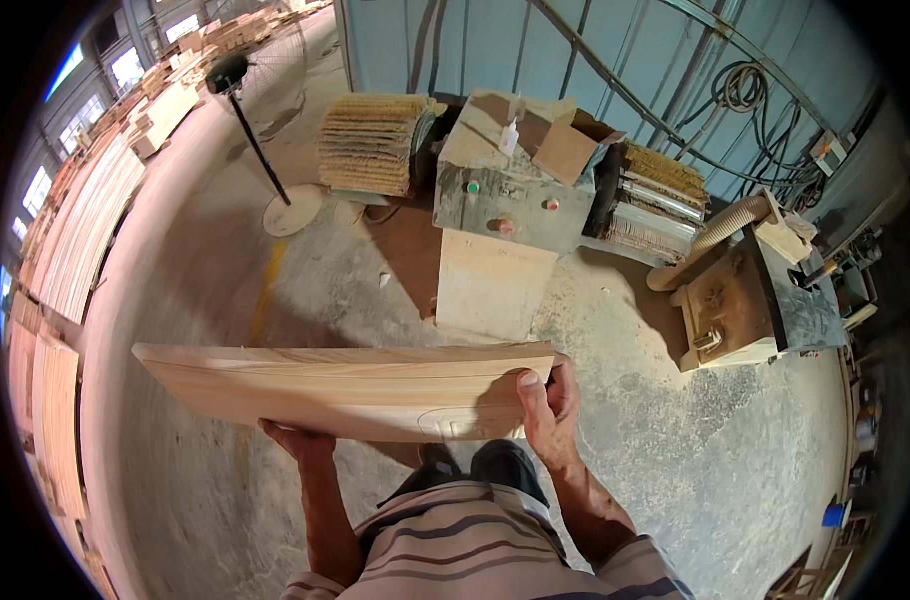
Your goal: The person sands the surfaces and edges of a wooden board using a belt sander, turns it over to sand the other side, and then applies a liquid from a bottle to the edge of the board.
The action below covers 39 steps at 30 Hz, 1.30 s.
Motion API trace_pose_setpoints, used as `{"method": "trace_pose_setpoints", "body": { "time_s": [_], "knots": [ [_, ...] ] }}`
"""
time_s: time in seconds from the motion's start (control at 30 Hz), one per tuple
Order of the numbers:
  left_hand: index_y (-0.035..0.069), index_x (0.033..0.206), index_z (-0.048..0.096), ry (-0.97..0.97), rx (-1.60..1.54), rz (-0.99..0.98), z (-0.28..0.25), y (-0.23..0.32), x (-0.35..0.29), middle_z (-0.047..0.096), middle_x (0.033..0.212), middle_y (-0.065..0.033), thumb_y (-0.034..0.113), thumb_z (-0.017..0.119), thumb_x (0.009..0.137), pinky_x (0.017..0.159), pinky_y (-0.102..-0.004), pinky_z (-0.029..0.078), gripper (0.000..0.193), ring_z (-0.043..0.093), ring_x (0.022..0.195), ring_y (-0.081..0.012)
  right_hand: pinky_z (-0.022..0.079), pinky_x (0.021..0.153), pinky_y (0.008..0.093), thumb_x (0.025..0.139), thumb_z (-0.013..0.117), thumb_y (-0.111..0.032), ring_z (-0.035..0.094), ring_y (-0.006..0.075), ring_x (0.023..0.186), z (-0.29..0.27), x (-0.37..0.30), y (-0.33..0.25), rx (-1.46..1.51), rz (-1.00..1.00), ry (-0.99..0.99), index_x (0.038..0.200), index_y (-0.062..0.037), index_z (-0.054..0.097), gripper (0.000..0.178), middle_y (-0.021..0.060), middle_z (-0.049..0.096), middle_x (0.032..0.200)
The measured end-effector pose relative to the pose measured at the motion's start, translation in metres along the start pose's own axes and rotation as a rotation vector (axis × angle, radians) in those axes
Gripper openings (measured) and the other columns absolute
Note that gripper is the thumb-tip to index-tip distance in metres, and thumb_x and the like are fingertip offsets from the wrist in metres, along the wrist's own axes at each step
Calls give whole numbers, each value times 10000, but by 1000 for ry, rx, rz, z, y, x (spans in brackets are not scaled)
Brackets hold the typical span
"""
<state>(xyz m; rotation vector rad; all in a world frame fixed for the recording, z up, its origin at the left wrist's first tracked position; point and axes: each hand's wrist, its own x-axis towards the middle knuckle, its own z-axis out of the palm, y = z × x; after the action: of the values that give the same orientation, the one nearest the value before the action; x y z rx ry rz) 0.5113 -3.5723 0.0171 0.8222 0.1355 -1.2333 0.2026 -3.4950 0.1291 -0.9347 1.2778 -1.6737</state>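
A long, pale wooden board point(345, 385) spans the space in front of my body, its broad face toward me. Near its right end a curved outline shows on the wood. My right hand point(550, 405) grips that end, thumb on the near face and fingers wrapped behind the edge. Under the lower edge, left of the middle, my left hand point(300, 440) supports the board; most of its fingers are hidden behind the wood.
Ahead stands a brush sanding machine point(510, 205) with a bristle roller point(375, 145) on its left and another point(655, 205) on its right. A pedestal fan point(260, 150) is at far left. To the right sits a boxy machine point(735, 300) with a hose. Stacked lumber point(85, 230) lines the left.
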Motion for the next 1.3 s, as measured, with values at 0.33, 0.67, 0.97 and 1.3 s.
{"method": "trace_pose_setpoints", "body": {
  "time_s": [0.33, 0.67, 0.97, 1.3],
  "knots": [
    [189, 1287, 458, -18, -53, -33, 91, -20, 110, 453, 1318, -36, 678, 413, 774, 1000, -455, 355, 710, 416, 1202, -259, 403, 797, 266, 916, 525, -298, 497, 127, 868, -7, 253, 51, -59, -96, 160, 1159, 8, 455, 397, 83, 552, 1024],
    [164, 1232, 510, 184, -125, 65, 170, -67, 157, 522, 1241, -46, 602, 438, 783, 981, -455, 383, 631, 473, 1146, -251, 461, 723, 355, 797, 656, -312, 523, 240, 842, -32, 512, 161, -623, -239, 245, 1252, 55, 390, 642, 203, 537, 1126],
    [157, 1187, 537, 87, -45, 129, 164, -66, 201, 566, 1173, -29, 591, 495, 755, 939, -426, 421, 613, 506, 1098, -234, 463, 663, 432, 793, 636, -333, 603, 369, 732, -18, 563, 185, -843, -130, 247, 906, 50, 570, 404, 236, 608, 828],
    [169, 1205, 524, 101, -116, 0, 200, -48, 229, 530, 1232, -22, 585, 485, 765, 951, -442, 419, 606, 488, 1131, -241, 426, 713, 236, 898, 567, -114, 503, 74, 802, 27, 459, 48, -332, -146, -177, 1059, 11, 527, 207, 48, 581, 902]
  ]
}}
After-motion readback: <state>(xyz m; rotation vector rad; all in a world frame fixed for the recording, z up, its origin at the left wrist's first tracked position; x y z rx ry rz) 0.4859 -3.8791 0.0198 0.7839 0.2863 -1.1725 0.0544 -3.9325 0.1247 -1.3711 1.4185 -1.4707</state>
